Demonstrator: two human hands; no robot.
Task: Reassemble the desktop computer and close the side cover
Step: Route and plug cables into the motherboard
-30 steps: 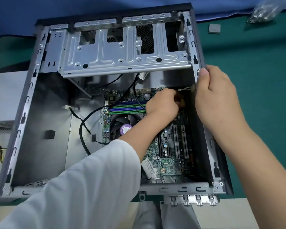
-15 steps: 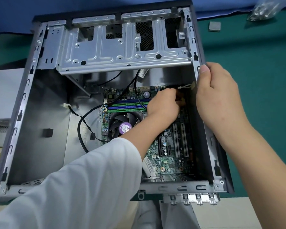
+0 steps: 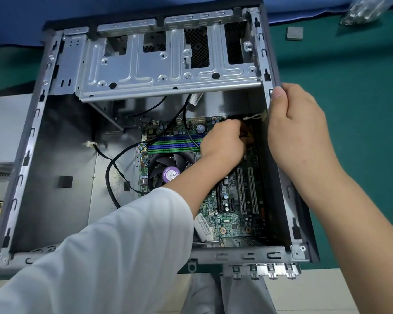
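**Hands at work inside the open computer case**

Lying on its side on a green mat (image 3: 349,132), the computer case (image 3: 61,155) has its cover off and the circuit board (image 3: 232,214) showing. The left hand (image 3: 222,146) reaches deep into the case, just right of the fan (image 3: 168,171), fingers curled around something small and brownish at the board's far corner; what it is cannot be told. The right hand (image 3: 297,130) grips the case's right wall, thumb inside. A black cable (image 3: 110,175) loops left of the fan.
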